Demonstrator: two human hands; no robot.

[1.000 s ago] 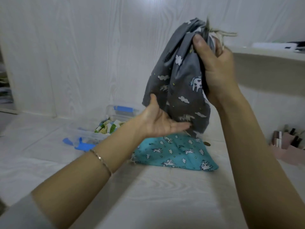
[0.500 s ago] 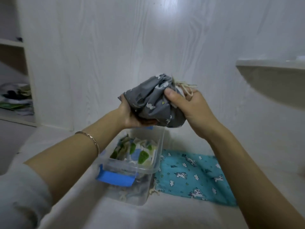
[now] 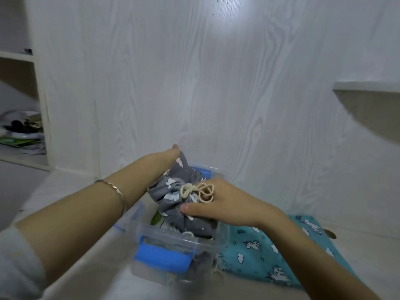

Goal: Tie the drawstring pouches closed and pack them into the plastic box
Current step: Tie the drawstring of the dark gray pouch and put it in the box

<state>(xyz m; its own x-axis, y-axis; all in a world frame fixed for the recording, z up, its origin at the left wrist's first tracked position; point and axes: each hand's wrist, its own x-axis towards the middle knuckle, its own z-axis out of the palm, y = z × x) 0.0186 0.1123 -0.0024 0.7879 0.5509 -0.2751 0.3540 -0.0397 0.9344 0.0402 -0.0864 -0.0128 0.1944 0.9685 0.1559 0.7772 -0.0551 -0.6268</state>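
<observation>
The right hand (image 3: pixel 218 204) clamps its grip on a grey cloud-print drawstring pouch (image 3: pixel 166 204), thumb pressed to the cloth below the cream cord bow (image 3: pixel 198 191). The left hand (image 3: pixel 173 153) meets the pouch's far side; whether its grip is closed cannot be told. The pouch sits in the mouth of a clear plastic box (image 3: pixel 181 238) with blue latches (image 3: pixel 162 257) on the white bench (image 3: pixel 86 273). A teal unicorn-print pouch (image 3: pixel 255 252) lies flat just right of the box.

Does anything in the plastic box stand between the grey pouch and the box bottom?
Yes. The plastic box already holds other cloth: a green-patterned piece under the grey pouch and grey fabric at the near wall. The pouch rests on these, partly above the rim.
</observation>
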